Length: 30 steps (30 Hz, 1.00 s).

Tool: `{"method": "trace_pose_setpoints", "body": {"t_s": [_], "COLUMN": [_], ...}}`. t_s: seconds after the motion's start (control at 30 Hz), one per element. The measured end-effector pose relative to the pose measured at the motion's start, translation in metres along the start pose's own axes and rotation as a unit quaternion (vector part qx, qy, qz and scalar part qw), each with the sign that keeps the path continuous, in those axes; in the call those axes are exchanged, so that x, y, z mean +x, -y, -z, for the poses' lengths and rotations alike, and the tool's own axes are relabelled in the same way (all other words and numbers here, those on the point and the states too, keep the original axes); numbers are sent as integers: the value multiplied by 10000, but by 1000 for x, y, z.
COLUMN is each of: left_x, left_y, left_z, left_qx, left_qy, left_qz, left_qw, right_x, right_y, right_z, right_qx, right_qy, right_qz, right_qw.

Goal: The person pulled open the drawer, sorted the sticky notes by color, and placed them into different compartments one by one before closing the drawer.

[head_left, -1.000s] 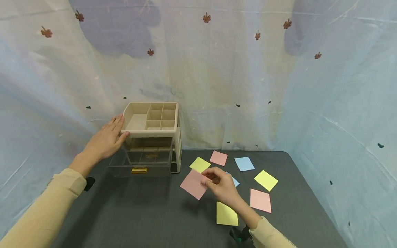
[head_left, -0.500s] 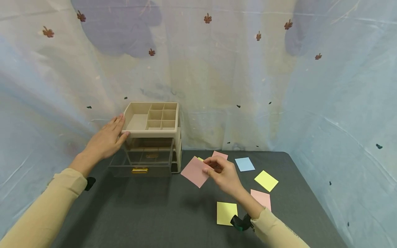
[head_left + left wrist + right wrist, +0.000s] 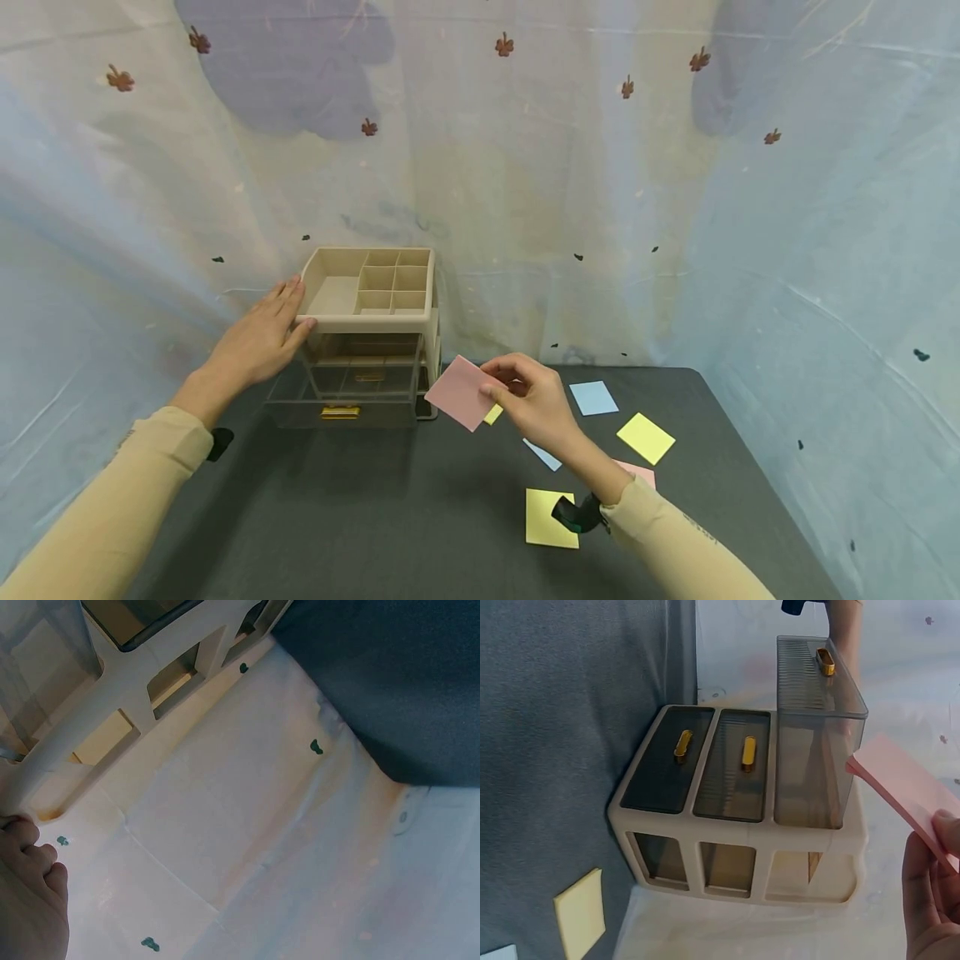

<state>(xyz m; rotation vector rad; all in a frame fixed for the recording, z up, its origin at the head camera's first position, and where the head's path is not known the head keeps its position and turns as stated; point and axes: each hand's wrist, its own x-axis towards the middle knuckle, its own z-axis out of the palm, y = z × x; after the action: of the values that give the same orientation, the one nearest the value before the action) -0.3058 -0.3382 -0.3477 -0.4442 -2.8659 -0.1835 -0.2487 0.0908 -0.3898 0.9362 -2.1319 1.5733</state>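
Note:
A beige desktop organizer (image 3: 367, 323) stands at the back left, its clear top drawer (image 3: 300, 414) pulled out towards me. The right wrist view shows two lower drawers pushed in, each with a gold handle (image 3: 748, 753). My left hand (image 3: 255, 342) rests against the organizer's upper left side with fingers extended, the thumb at the front rim. Between thumb and fingers, my right hand (image 3: 536, 408) pinches a pink sticky note pad (image 3: 459, 393) by one corner. The pad is raised above the table, just right of the pulled-out drawer.
More sticky note pads lie on the dark table (image 3: 360, 517): a yellow one (image 3: 543, 525) in front, a blue one (image 3: 594, 398) and a yellow one (image 3: 646, 438) at right. My right forearm partly covers a pink one (image 3: 643, 473). A patterned curtain (image 3: 525, 183) hangs behind.
My right hand has lifted the pink pad up and slightly left, nearer the open drawer. The left hand stays in place on the organizer.

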Motion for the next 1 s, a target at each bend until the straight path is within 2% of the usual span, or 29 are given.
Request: {"method": "trace_pose_setpoints", "body": {"t_s": [0.43, 0.63, 0.9, 1.0], "left_x": [0, 1, 0, 0], "left_y": [1, 1, 0, 0], "left_z": [-1, -2, -1, -1], "left_qx": [23, 31, 36, 36], "left_qy": [7, -40, -65, -96], "left_qz": [15, -19, -19, -24], "left_qw": [10000, 10000, 10000, 9999], "right_x": [24, 36, 51, 58], "right_y": [17, 20, 24, 24], "right_z": [-12, -21, -33, -39], "right_qx": [133, 187, 209, 190], "right_qy": [99, 83, 282, 325], "right_qz": [249, 411, 349, 458], "right_qw": [9996, 9989, 9988, 9982]}}
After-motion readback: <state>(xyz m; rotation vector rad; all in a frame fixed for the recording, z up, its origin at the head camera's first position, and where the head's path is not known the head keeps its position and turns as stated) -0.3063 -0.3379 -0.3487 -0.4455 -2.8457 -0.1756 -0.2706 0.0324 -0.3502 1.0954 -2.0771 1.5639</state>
